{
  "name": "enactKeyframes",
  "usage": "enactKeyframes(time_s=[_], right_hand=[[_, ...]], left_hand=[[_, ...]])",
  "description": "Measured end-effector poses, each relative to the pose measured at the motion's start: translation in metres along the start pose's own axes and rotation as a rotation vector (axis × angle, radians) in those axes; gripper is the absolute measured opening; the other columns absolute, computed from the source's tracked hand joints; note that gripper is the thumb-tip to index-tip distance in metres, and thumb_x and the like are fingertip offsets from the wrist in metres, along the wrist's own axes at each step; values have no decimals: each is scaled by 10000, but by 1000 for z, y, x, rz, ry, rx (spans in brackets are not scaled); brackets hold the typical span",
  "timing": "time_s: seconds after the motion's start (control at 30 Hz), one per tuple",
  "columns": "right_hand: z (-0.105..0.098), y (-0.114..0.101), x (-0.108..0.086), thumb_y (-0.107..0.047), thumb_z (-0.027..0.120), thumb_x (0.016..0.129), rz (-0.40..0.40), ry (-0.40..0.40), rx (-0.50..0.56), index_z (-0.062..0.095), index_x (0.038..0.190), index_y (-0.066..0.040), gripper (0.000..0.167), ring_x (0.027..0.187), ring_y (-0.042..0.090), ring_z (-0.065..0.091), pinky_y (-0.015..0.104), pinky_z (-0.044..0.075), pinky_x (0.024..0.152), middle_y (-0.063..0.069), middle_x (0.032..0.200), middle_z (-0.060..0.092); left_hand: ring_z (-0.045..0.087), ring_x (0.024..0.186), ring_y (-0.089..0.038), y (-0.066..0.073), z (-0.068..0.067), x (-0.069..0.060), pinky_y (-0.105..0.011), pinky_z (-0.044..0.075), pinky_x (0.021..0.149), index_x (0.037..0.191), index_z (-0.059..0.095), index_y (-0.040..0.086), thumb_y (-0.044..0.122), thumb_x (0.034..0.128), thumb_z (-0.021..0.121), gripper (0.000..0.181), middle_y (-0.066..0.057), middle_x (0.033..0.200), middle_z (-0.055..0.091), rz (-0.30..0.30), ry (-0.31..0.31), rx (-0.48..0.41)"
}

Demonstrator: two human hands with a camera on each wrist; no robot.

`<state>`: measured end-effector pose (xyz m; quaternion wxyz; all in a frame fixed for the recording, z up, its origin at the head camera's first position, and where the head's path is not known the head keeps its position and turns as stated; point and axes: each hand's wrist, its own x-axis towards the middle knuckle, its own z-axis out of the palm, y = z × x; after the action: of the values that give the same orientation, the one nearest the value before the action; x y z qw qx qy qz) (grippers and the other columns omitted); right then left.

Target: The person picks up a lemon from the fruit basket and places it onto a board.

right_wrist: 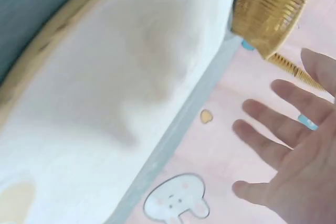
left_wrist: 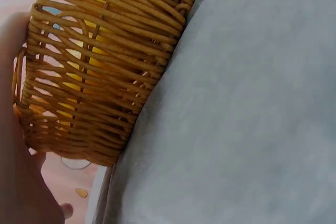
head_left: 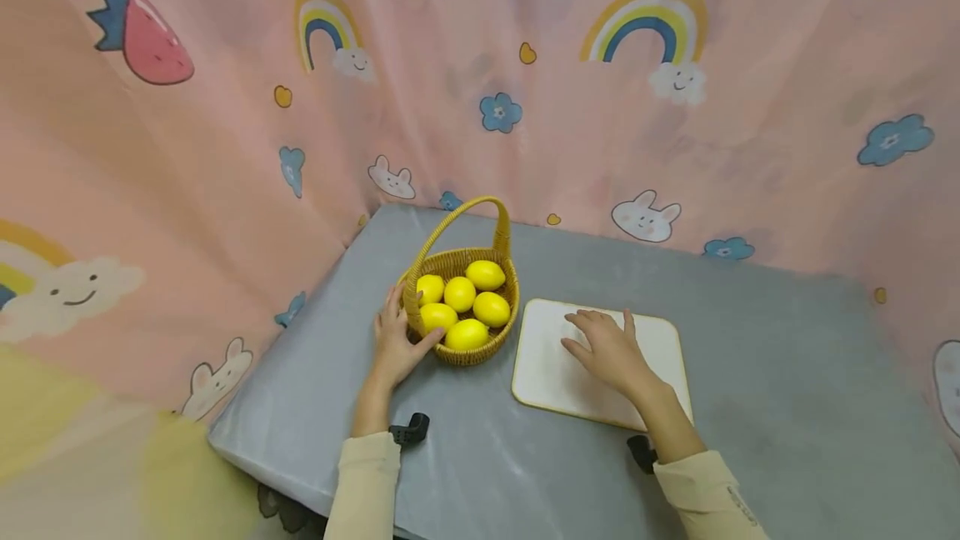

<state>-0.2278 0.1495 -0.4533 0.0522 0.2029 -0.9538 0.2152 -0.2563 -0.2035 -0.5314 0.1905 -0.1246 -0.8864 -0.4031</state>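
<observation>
A yellow woven basket with a tall arched handle holds several yellow lemons. My left hand grips its left side, fingers by the foot of the handle and thumb at the front rim. The left wrist view shows the basket's slatted wall up close, beside part of the hand. Over a white board with a thin yellowish edge, my right hand hovers with fingers spread, holding nothing. Its palm and fingers stand clear of the board in the right wrist view.
Both things stand on a grey-covered table, the board just right of the basket. A pink curtain printed with rainbows, rabbits and strawberries hangs behind and at the sides. The table's left edge runs diagonally beyond my left arm.
</observation>
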Motion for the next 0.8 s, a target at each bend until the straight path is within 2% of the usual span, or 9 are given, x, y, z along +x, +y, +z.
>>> enactKeyframes(time_s=[0.1, 0.2, 0.33, 0.47, 0.57, 0.67, 0.8], right_hand=[[-6, -4, 14, -185, 671, 953, -33, 57, 29, 651, 1257, -2, 356, 1233, 409, 548, 774, 103, 1054, 208, 1271, 641], [-5, -12, 27, -155, 693, 935, -62, 87, 46, 672, 1222, -3, 325, 1197, 388, 580, 753, 136, 1065, 180, 1233, 669], [2, -25, 42, -115, 734, 902, -100, 111, 93, 693, 1187, -2, 309, 1164, 370, 604, 720, 207, 1068, 158, 1197, 688], [12, -37, 59, -53, 758, 868, -119, 112, 213, 701, 1161, 25, 308, 1115, 373, 625, 621, 369, 1032, 166, 1157, 696], [20, -46, 72, -4, 740, 868, -117, 63, 373, 686, 1171, 50, 312, 1092, 387, 620, 556, 453, 978, 188, 1163, 683], [27, -54, 81, 28, 714, 875, -118, -8, 532, 668, 1189, 68, 320, 1120, 403, 599, 557, 458, 980, 206, 1191, 658], [35, -64, 89, 48, 700, 867, -148, -119, 639, 653, 1195, 90, 334, 1156, 423, 579, 545, 463, 987, 231, 1216, 636]], left_hand=[[52, 1512, -391, 6, 4, 11, -729, 10, 1092, 1502, 453, 94, 529, 887, 676, 786, -109, 1651, 138, -5, -18, -20], [36, 1516, -382, 10, 6, 16, -731, -3, 1091, 1529, 410, 94, 550, 889, 663, 826, -89, 1663, 101, -9, -33, -12], [34, 1517, -379, 11, 6, 15, -738, -9, 1083, 1552, 361, 92, 557, 898, 644, 851, -76, 1668, 77, -15, -39, 18], [43, 1517, -378, 8, 3, 9, -743, -15, 1077, 1550, 361, 79, 542, 898, 645, 849, -87, 1666, 88, -22, -26, 28], [50, 1516, -377, 6, 0, 5, -745, -16, 1075, 1547, 365, 76, 532, 895, 645, 844, -92, 1665, 91, -26, -18, 35], [45, 1517, -376, 5, -3, 2, -744, -21, 1077, 1552, 354, 80, 527, 900, 641, 841, -86, 1666, 82, -30, -26, 39], [42, 1517, -375, 3, -4, -1, -746, -9, 1076, 1553, 358, 88, 524, 904, 646, 834, -90, 1665, 86, -37, -35, 48]])
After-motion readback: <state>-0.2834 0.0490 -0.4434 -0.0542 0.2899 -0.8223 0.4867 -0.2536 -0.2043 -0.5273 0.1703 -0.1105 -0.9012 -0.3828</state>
